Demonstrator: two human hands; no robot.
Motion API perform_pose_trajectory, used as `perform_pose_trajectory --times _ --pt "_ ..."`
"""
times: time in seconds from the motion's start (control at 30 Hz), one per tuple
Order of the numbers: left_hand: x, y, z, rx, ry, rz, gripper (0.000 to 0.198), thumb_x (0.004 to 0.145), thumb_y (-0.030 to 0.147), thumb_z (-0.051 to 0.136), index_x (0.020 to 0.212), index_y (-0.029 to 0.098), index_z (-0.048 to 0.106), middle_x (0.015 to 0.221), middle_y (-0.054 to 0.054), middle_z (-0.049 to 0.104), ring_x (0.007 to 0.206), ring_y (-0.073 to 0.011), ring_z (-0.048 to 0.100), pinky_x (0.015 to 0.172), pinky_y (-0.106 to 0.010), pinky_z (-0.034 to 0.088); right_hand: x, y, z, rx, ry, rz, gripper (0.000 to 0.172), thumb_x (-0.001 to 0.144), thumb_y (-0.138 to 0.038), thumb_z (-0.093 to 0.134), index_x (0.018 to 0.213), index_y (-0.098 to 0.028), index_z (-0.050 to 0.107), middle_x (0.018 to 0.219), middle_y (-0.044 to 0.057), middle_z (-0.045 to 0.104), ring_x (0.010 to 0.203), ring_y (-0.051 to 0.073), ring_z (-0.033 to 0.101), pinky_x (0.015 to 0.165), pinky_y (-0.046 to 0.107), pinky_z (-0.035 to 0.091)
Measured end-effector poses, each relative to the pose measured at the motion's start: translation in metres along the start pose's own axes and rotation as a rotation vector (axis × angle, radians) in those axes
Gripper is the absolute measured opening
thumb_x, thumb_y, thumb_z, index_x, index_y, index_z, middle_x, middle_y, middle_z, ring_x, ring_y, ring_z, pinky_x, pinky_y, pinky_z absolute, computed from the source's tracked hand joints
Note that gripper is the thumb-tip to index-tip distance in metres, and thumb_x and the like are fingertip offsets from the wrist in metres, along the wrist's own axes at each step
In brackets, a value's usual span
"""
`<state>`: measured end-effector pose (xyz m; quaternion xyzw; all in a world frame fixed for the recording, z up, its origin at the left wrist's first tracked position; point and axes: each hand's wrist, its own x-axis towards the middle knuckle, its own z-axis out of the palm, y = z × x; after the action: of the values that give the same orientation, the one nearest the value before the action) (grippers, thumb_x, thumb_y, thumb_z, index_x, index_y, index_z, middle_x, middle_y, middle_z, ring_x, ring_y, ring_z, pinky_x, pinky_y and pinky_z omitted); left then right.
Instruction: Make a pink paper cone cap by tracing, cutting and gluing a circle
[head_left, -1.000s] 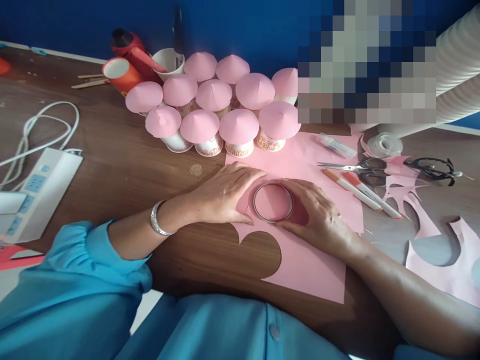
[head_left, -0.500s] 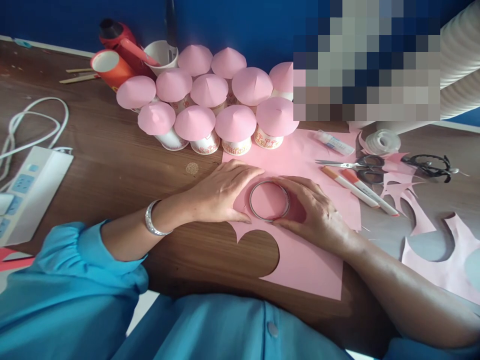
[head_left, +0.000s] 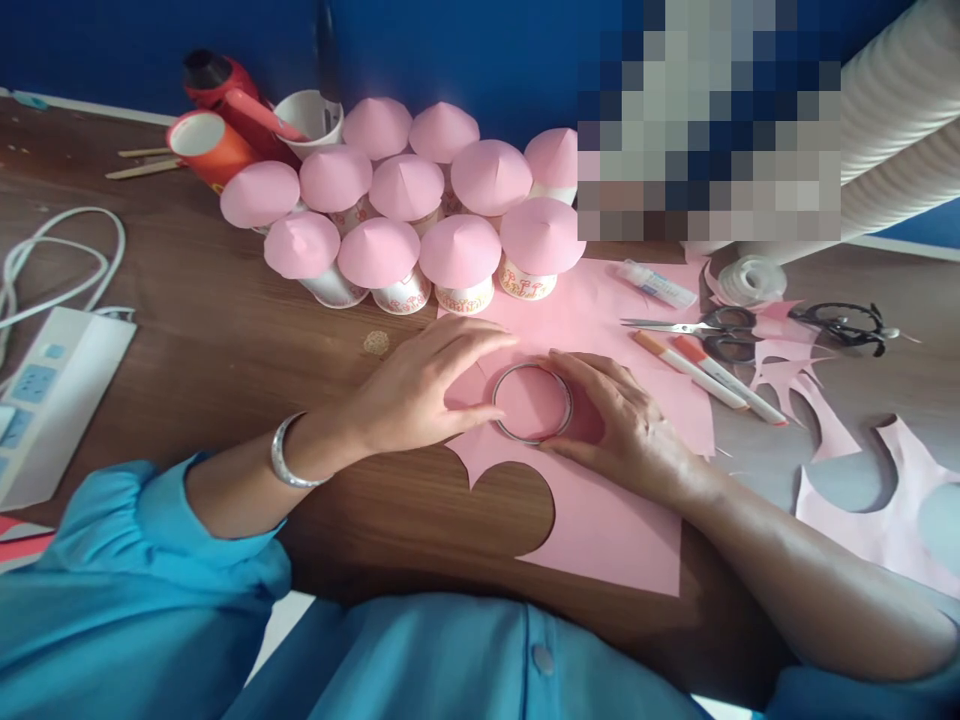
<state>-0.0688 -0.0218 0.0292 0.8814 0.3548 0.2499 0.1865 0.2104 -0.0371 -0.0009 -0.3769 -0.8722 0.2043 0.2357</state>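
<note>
A thin round ring (head_left: 529, 441) lies flat on a sheet of pink paper (head_left: 615, 530), which has a rounded cut-out along its near left side. My right hand (head_left: 630, 415) curves around the ring's right side, thumb and fingertips against its near and far rim. My left hand (head_left: 416, 385) is open over the paper's left part, fingers and thumb spread apart. Its thumb tip reaches the ring's left edge; whether it presses on it I cannot tell.
Several paper cups with pink cone tops (head_left: 459, 252) stand at the back. Scissors (head_left: 720, 325), markers (head_left: 727, 380), a glue bottle (head_left: 652, 283), tape (head_left: 752, 280) and pink scraps (head_left: 825, 400) lie right. A power strip (head_left: 67, 400) is left; a red hair dryer (head_left: 240, 100) stands behind.
My left hand has drawn slightly left, its fingers spreading wider and its thumb now at the ring's edge. My right hand stays around the ring. The whole view has shifted a little.
</note>
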Motion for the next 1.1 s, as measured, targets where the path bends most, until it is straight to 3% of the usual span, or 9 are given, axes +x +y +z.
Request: perform_pose_trajectory --times 0.1,0.17,0.23,0.4,0.63,0.93,1.1 --pt "-0.002 0.017 0.004 0.145 0.064 0.194 0.039 0.096 0.022 0.072 0.133 0.022 0.061 0.131 -0.009 0.074 0.120 -0.0251 0.071 0.105 -0.044 0.060 0.000 0.001 0.001 0.017 0.023 -0.046 0.083 0.092 -0.050 0.076 0.160 -0.021 0.039 0.140 0.019 0.068 0.129 0.037 0.064 0.106 0.057 0.056" --pt "-0.004 0.029 0.011 0.187 0.045 0.293 0.034 0.096 0.020 0.071 0.129 0.020 0.064 0.127 -0.008 0.076 0.114 -0.0231 0.074 0.100 -0.039 0.063 0.000 0.002 0.002 0.026 0.033 -0.054 0.079 0.094 -0.048 0.075 0.159 -0.020 0.039 0.139 0.019 0.069 0.129 0.036 0.064 0.106 0.056 0.056" --pt "-0.005 0.037 0.020 0.222 -0.011 0.313 0.035 0.097 0.019 0.069 0.131 0.017 0.064 0.132 -0.012 0.074 0.119 -0.0252 0.072 0.105 -0.042 0.063 -0.001 0.002 0.003 0.029 0.041 -0.041 0.078 0.095 -0.048 0.073 0.160 -0.021 0.039 0.139 0.019 0.068 0.130 0.036 0.064 0.106 0.056 0.056" --pt "-0.004 0.035 0.037 0.324 -0.052 0.230 0.036 0.101 0.020 0.063 0.135 0.008 0.061 0.144 -0.023 0.065 0.140 -0.0324 0.060 0.115 -0.049 0.057 -0.003 0.004 0.005 0.021 0.052 -0.015 0.085 0.093 -0.054 0.073 0.161 -0.018 0.037 0.139 0.022 0.067 0.130 0.038 0.063 0.106 0.059 0.056" --pt "-0.001 0.030 0.039 0.373 -0.086 0.228 0.036 0.101 0.031 0.065 0.126 0.005 0.067 0.128 -0.022 0.075 0.132 -0.0336 0.066 0.113 -0.049 0.058 -0.002 0.003 0.004 0.025 0.038 -0.022 0.086 0.092 -0.051 0.075 0.160 -0.016 0.037 0.143 0.022 0.065 0.132 0.036 0.062 0.109 0.058 0.055" --pt "0.007 0.032 0.032 0.334 -0.082 0.188 0.027 0.099 0.028 0.067 0.121 0.013 0.066 0.124 -0.019 0.073 0.117 -0.0329 0.073 0.104 -0.052 0.062 -0.001 0.003 0.003 0.067 0.034 -0.004 0.086 0.090 -0.050 0.078 0.160 -0.015 0.039 0.145 0.024 0.063 0.135 0.034 0.061 0.112 0.057 0.053" --pt "0.010 0.031 0.030 0.336 -0.131 0.175 0.040 0.099 0.027 0.066 0.136 0.013 0.059 0.127 -0.020 0.069 0.113 -0.0340 0.072 0.097 -0.053 0.064 0.000 0.003 0.002 0.120 0.017 0.010 0.082 0.088 -0.041 0.082 0.155 -0.014 0.044 0.146 0.021 0.064 0.138 0.031 0.059 0.116 0.052 0.050"
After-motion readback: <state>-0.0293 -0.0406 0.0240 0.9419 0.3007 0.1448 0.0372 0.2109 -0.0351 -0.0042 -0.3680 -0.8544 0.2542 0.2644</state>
